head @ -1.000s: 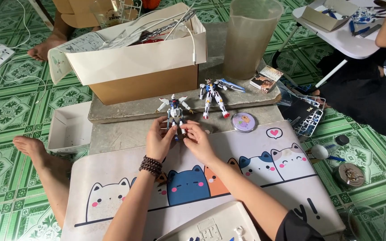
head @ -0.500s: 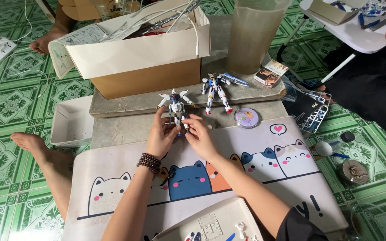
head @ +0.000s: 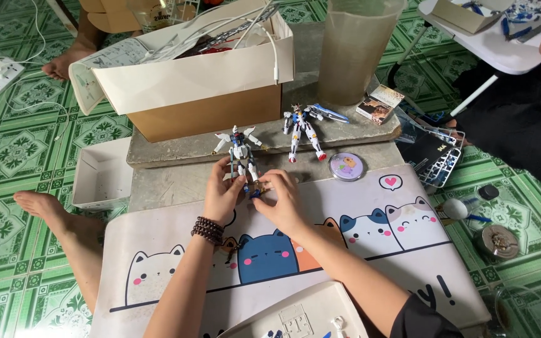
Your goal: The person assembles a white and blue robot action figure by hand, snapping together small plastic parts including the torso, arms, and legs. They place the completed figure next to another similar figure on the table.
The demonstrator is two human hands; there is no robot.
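Observation:
A small white and blue robot model (head: 240, 150) with spread wings stands at the far edge of a cat-print mat (head: 370, 231). My left hand (head: 221, 195), with a dark bead bracelet at the wrist, grips the model's legs from the left. My right hand (head: 278, 200) pinches the model's feet from the right. A second white and blue robot model (head: 300, 128) stands just beyond on a stone slab (head: 176, 150).
An open cardboard box (head: 201, 81) with cables sits on the slab, beside a tall translucent container (head: 353, 50). A round lilac tin (head: 347, 166), a small card box (head: 379, 103), a plastic parts frame (head: 439, 159) and a white tray (head: 98, 178) lie around. Another person sits at right.
Both hands stay on the model's lower part; the camera has tilted slightly, so the scene sits a little lower in view.

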